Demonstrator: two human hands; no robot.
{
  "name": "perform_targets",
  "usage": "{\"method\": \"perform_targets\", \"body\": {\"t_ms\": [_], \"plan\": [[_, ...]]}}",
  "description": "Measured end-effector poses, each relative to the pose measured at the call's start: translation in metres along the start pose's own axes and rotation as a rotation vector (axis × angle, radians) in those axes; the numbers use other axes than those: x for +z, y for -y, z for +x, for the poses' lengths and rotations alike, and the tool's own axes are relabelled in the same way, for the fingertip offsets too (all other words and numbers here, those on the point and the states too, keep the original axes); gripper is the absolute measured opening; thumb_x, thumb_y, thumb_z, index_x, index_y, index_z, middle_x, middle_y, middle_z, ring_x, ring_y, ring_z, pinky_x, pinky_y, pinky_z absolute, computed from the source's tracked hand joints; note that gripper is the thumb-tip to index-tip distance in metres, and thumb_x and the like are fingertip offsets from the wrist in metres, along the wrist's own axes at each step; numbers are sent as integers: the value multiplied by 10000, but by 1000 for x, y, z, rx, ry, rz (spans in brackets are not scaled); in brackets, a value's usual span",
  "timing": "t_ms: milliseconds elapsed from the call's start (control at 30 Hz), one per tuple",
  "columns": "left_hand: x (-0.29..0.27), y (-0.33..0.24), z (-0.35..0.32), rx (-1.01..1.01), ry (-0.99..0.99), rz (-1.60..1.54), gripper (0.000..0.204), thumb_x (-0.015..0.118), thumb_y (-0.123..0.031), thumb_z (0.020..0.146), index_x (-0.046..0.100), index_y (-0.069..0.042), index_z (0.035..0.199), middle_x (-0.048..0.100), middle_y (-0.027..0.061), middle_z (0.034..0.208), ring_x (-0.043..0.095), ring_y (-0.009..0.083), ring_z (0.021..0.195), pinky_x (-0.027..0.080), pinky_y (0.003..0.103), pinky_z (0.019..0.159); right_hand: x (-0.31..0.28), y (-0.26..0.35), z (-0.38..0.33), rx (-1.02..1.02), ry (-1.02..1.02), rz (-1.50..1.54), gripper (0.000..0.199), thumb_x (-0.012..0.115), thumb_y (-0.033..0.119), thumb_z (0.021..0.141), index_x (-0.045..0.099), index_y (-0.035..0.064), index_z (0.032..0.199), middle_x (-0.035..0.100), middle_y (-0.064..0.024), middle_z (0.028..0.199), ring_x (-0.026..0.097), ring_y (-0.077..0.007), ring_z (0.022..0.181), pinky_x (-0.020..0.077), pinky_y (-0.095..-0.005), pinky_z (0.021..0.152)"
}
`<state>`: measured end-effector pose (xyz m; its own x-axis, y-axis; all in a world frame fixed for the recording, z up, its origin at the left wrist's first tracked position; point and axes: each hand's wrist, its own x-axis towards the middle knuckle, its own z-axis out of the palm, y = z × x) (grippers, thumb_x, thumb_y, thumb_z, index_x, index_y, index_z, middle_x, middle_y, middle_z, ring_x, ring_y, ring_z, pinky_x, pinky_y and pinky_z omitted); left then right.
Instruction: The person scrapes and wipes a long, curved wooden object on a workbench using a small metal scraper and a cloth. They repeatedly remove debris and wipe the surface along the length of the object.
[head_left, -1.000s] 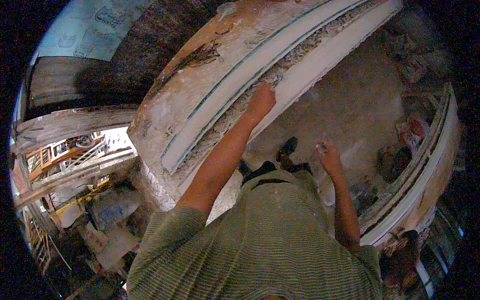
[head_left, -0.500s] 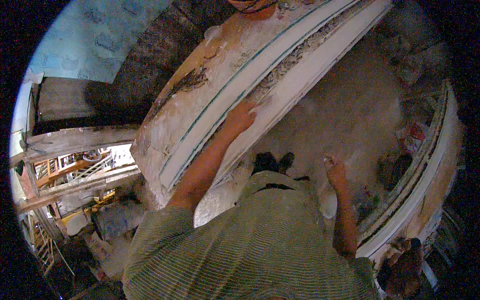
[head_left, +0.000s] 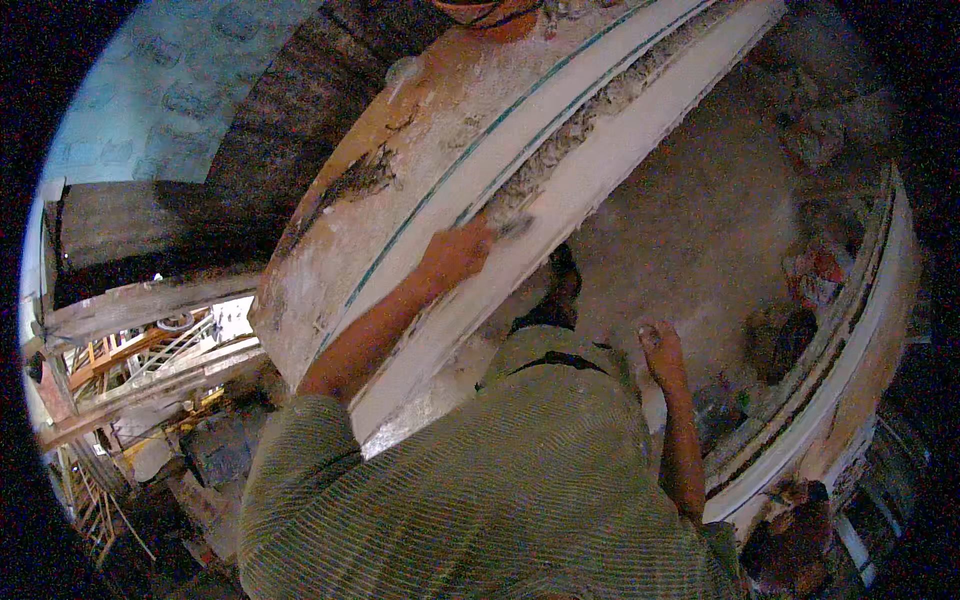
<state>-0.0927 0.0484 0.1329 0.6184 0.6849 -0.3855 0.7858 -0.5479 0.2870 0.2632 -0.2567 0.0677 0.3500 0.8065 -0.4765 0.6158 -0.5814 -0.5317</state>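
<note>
A long, pale moulded board [head_left: 610,150] lies slantwise on a worktable. Two dark green lines run along it beside a groove filled with rough grey material. My left hand [head_left: 458,255] is closed over the groove, near the board's middle. A small greyish flat tool, scraper-like [head_left: 515,228], juts from its fingers and touches the pale strip; the grip itself is hidden. My right hand [head_left: 662,352] hangs in the air on the right, above the dusty floor, its fingers curled. Whether they hold something is too blurred to tell.
The stained worktable [head_left: 330,235] carries an orange container [head_left: 495,18] at its far edge. Along the right curves another pale moulded piece [head_left: 860,340]. Clutter and a red-and-white bag [head_left: 818,270] lie beside it. Wooden frames [head_left: 150,350] stand at left; a blue patterned sheet [head_left: 170,90] hangs behind.
My left hand has slid back along the board, down and to the left, and the flat tool shows more. My right hand has dropped slightly. A foot has shifted forward beneath me.
</note>
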Motion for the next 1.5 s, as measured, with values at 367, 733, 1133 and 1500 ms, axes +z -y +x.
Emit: {"method": "perform_targets", "body": {"t_ms": [367,733,1133,1500], "plan": [[-24,-40,52,48,-77,10,212,611,-128,891,622,-88,1100,607,115,1040,687,338,814,569,490,587,-60,26,139,-51,6,-100,428,616,369,996,628,93,1324,676,-201,1215,613,-371,1182,484,-480,1016],[-41,-36,73,8,-40,12,185,621,-130,865,605,-65,1037,609,120,1040,688,333,855,583,467,586,-79,49,215,-112,92,48,442,632,309,991,597,25,1328,654,-207,1244,650,-365,1122,512,-450,978],[-32,-41,79,41,-16,1,313,614,-103,844,639,-50,1151,655,134,1176,708,340,897,592,490,634,-60,65,231,-330,78,-166,509,647,359,980,593,-3,1334,640,-247,1290,644,-381,1169,493,-491,1003],[-30,-48,101,14,-24,-25,349,622,-84,823,592,-47,1168,652,202,1109,706,386,836,571,513,610,-91,72,226,-203,125,-114,392,661,266,961,652,42,1283,663,-225,1221,651,-390,1054,501,-473,921]]}}
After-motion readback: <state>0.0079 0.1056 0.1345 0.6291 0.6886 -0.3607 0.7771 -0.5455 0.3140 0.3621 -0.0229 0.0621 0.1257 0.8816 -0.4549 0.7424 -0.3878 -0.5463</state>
